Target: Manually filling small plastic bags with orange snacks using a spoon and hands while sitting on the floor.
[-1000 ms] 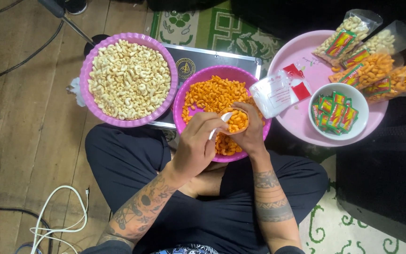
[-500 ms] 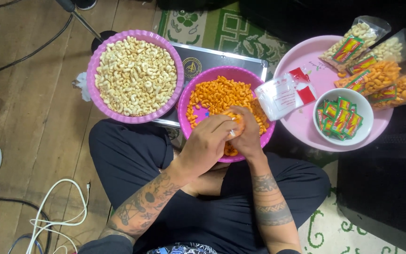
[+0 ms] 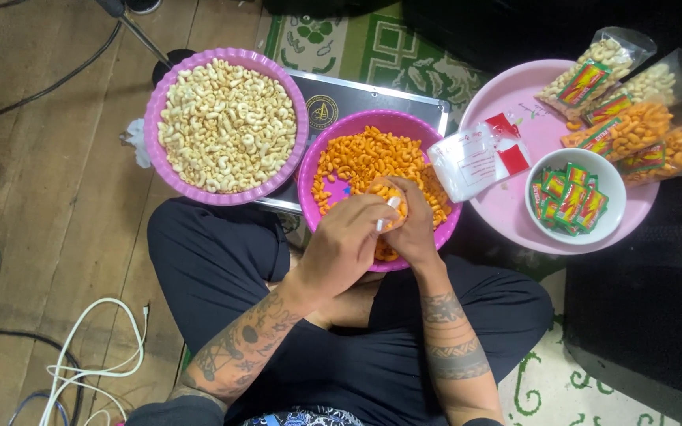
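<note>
My left hand [image 3: 342,243] and my right hand [image 3: 414,225] meet over the near edge of a purple bowl [image 3: 309,170] full of orange curled snacks [image 3: 361,158]. Together they hold a small clear bag [image 3: 386,193] partly filled with those orange snacks. A short white piece, perhaps a scoop or spoon [image 3: 384,214], shows between my left fingers; I cannot tell exactly what it is. I sit cross-legged on the floor in black trousers, and the bowl rests just beyond my knees.
A second purple bowl [image 3: 278,79] of pale curled snacks stands at the left. A pink tray [image 3: 515,213] at the right carries empty clear bags [image 3: 475,162], filled snack bags [image 3: 629,126] and a white bowl [image 3: 613,177] of small green and red labels. Cables lie on the wooden floor at the left.
Both hands have closed in around the small bag and lifted slightly toward the bowl's middle. The bag now holds more orange snacks. The camera view has shifted a little.
</note>
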